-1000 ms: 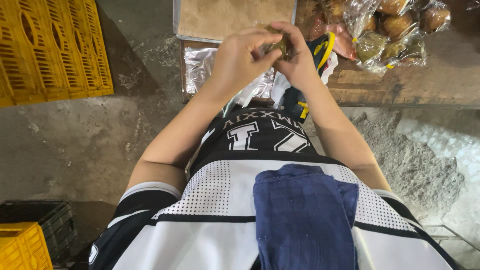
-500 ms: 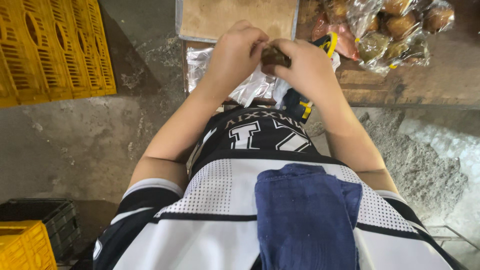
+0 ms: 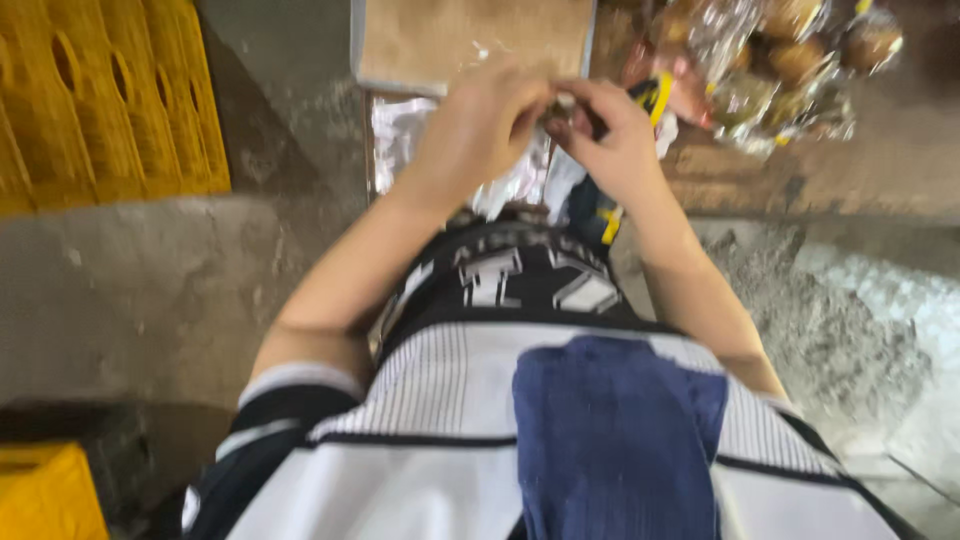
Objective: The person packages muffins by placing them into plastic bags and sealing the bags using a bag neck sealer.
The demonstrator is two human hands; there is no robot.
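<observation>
Concrete floor (image 3: 130, 290), grey and rough, with a yellow crate (image 3: 110, 100) at upper left and a second yellow crate (image 3: 45, 495) at the bottom left corner. Brown board (image 3: 450, 35) at top centre, crinkled foil (image 3: 400, 140) just below it. Bag of round brown items (image 3: 790, 70) in clear wrap at upper right, resting on a wooden surface (image 3: 850, 170). My left hand (image 3: 480, 130) and my right hand (image 3: 610, 140) are raised together above the foil, fingertips meeting. Between them, a small dark object (image 3: 565, 112), pinched from both sides; the view is blurred, so it may be a nut or a wrapped piece, I cannot tell which. Black and yellow item (image 3: 600, 215) lies beneath my right wrist. My black and white jersey (image 3: 470, 400) fills the lower frame, a blue cloth (image 3: 610, 440) lying over its front.
</observation>
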